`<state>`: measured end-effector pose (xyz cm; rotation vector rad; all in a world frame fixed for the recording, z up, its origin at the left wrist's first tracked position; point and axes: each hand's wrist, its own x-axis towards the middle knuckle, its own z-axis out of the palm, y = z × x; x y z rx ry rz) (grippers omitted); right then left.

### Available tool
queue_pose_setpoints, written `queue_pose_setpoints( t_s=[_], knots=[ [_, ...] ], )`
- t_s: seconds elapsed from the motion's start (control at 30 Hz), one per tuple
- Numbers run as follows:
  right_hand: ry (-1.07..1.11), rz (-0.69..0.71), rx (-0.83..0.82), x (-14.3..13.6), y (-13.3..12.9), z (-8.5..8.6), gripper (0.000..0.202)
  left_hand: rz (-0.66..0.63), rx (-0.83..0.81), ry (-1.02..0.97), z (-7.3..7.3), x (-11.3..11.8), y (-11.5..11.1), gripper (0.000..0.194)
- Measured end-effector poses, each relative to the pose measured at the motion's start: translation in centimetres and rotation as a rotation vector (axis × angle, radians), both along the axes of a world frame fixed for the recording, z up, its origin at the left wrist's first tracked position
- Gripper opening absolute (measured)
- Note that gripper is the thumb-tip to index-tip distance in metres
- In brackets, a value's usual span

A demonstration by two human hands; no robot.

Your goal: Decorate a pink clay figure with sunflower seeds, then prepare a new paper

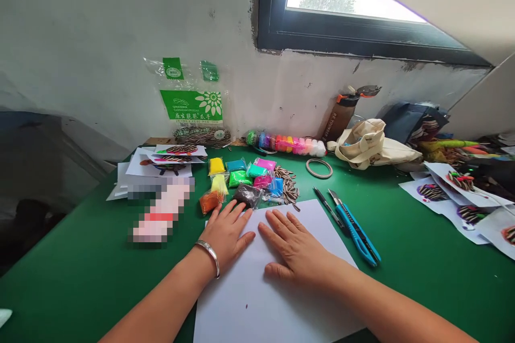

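Note:
A white sheet of paper [257, 300] lies on the green table in front of me. My left hand [227, 233] rests palm down over its upper left edge, fingers apart, the fingertips close to an orange clay packet [210, 202] and a black clay packet [248, 195]. Flat on the sheet's upper middle is my right hand [293, 246], its fingers spread and holding nothing. Behind the hands sit several small bags of coloured clay [240, 178] beside a pile of striped seeds [290, 193].
Right of the sheet lie a black pen [328, 206] and a blue cutter [358, 236]. A tape roll [319, 168], cloth bag [366, 144] and bottle [340, 118] stand behind. Decorated papers are at left [161, 169] and right [438, 198]. A seed bag [191, 107] leans on the wall.

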<state>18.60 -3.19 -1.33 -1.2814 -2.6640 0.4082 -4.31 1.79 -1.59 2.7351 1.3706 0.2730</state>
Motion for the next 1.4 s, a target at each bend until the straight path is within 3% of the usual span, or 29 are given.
queue_pose_setpoints(
  t_s=[0.2, 0.33, 0.37, 0.5, 0.63, 0.73, 0.83, 1.07, 1.17, 1.27, 1.4],
  knots=[
    [-0.025, -0.106, 0.021, -0.8, 0.2, -1.2, 0.055, 0.024, -0.007, 0.014, -0.5, 0.2, 0.1, 0.044],
    [-0.022, -0.14, 0.003, -1.0, -0.8, -0.2, 0.049, 0.014, 0.028, -0.002, -0.8, 0.1, 0.1, 0.044],
    [-0.016, -0.113, -0.014, -0.9, -1.5, 0.3, 0.049, 0.013, 0.031, -0.006, -0.8, 0.1, 0.1, 0.043],
    [0.037, 0.218, -0.081, -0.3, -5.2, 2.0, 0.076, 0.012, 0.007, -0.007, -0.8, 0.1, 0.1, 0.044],
    [0.085, 0.271, 0.013, -0.4, -6.7, 2.1, 0.064, 0.006, -0.006, -0.05, -0.9, -0.1, 0.2, 0.043],
    [0.158, 0.309, 0.09, -0.8, -6.3, 2.0, 0.044, 0.005, -0.024, -0.102, -0.9, -0.4, 0.2, 0.041],
    [0.222, 0.345, 0.046, -1.2, -5.7, 2.6, 0.026, 0.004, -0.082, -0.159, -0.7, -0.6, 0.3, 0.039],
    [0.213, 0.251, -0.266, -1.3, -5.5, 4.5, 0.025, 0.071, -0.244, -0.478, -0.2, -1.0, 1.1, 0.03],
    [0.259, 0.22, -0.24, -1.6, -5.9, 4.3, 0.013, 0.105, -0.27, -0.543, 0.0, -1.1, 1.2, 0.033],
    [0.392, 0.171, -0.206, -1.6, -6.5, 3.6, 0.021, 0.155, -0.298, -0.628, 0.5, -1.5, 1.2, 0.037],
    [0.62, -0.067, -0.293, 0.0, -6.3, 2.9, 0.016, 0.291, -0.297, -0.755, 1.5, -2.4, 1.3, 0.049]
  ],
)
